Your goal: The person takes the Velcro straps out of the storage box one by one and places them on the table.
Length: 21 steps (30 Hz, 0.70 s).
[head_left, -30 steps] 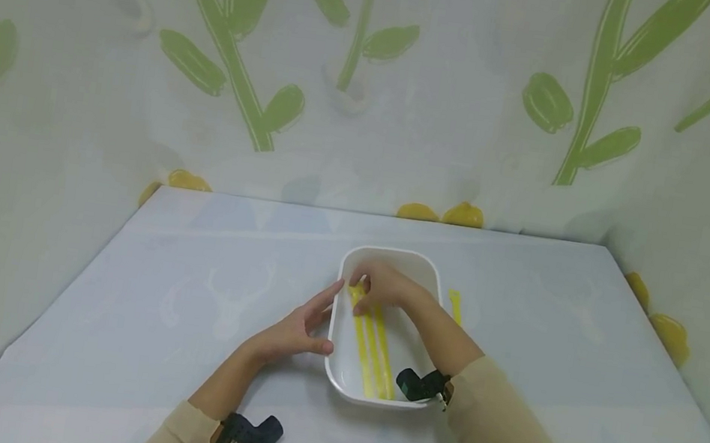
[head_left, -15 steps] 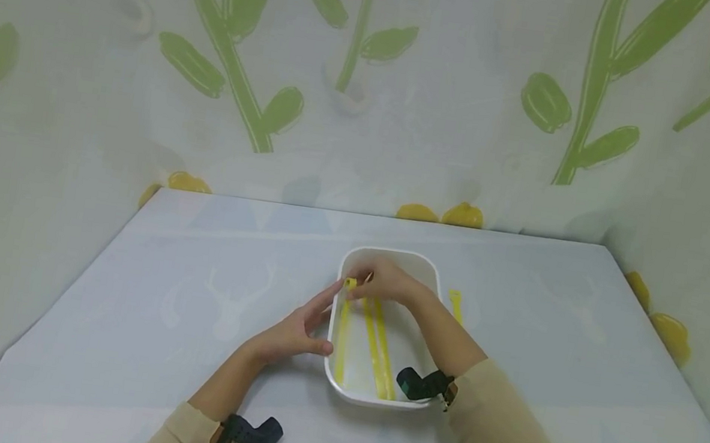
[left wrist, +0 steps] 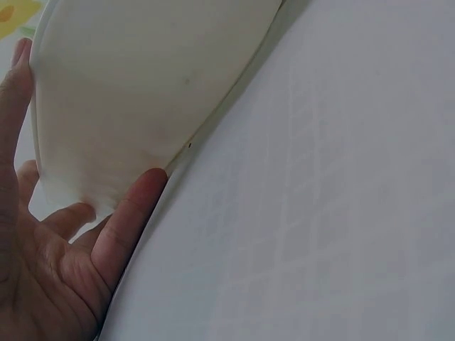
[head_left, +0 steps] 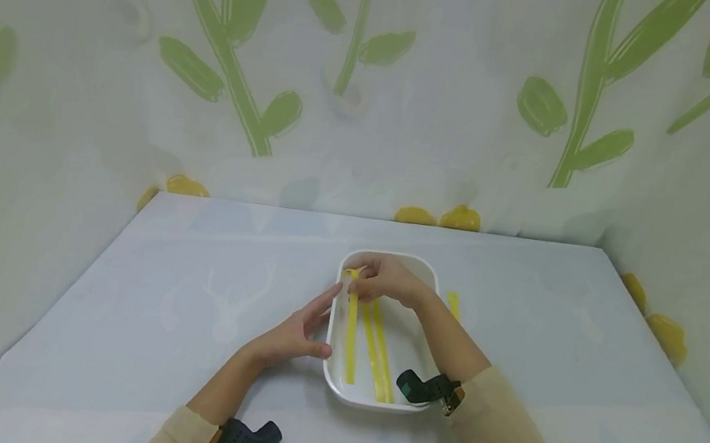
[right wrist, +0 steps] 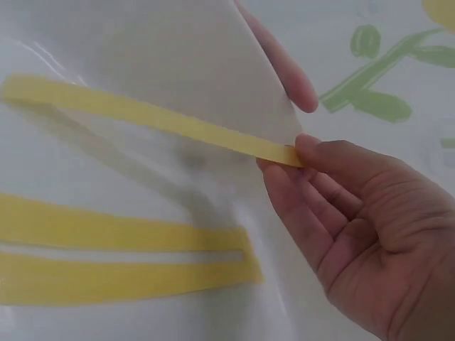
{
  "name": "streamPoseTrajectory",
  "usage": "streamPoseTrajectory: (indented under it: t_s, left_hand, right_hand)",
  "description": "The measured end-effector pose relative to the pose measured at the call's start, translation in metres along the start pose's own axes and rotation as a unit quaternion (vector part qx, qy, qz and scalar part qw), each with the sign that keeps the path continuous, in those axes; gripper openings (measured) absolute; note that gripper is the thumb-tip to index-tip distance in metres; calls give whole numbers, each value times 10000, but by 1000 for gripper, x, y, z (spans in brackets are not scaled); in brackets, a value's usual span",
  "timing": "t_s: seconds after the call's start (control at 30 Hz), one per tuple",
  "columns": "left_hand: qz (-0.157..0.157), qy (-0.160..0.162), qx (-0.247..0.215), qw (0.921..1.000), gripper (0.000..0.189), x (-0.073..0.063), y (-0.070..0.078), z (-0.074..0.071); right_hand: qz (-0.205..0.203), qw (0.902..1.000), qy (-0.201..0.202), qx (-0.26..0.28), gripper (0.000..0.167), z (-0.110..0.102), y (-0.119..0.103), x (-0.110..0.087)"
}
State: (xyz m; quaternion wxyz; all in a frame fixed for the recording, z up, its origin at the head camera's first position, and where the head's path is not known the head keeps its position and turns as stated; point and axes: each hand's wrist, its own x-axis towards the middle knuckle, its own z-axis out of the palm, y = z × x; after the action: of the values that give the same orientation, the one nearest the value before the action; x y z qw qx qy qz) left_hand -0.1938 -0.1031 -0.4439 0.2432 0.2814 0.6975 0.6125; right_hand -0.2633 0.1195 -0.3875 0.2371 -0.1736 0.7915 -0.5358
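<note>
A white rectangular tub with rounded corners (head_left: 363,406) sits on the table. My right hand (head_left: 389,278) reaches into its far left part and pinches the end of a yellow strip (head_left: 351,338) between thumb and forefinger. In the right wrist view this strip (right wrist: 156,117) slants over the tub's floor, casting a shadow. Two more yellow bands (right wrist: 121,234) lie side by side on the floor, joined at one end. My left hand (head_left: 291,335) rests against the tub's left outer wall, thumb and fingers spread; the left wrist view shows the fingertips touching the wall (left wrist: 142,92).
Another yellow strip (head_left: 453,303) lies on the table just right of the tub, partly hidden by the right forearm. The pale table (head_left: 140,343) meets a flower-patterned cloth wall (head_left: 405,153) at the back and sides. Each wrist carries a dark camera mount.
My right hand has separated the leftmost yellow strip from the other two, swinging it to the left wall and then slightly back right. Its held end is now higher. The left hand stays put.
</note>
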Motion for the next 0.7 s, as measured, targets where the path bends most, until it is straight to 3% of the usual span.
streamPoseTrajectory:
  t_s: [0.3,0.5,0.7]
  left_hand:
    - [-72,137,78,9999,105,-3,-1,2]
    - [-30,156,116,9998,110,-3,0,3]
    - [14,196,51,9998,112,-4,2,4]
  right_hand:
    - [-629,9967,295,412,49,-1,-2,-3]
    - [-698,9929,318,909,53,-2,-6,-5]
    - [-682,9919,205,1050,65,-6,-10,-7]
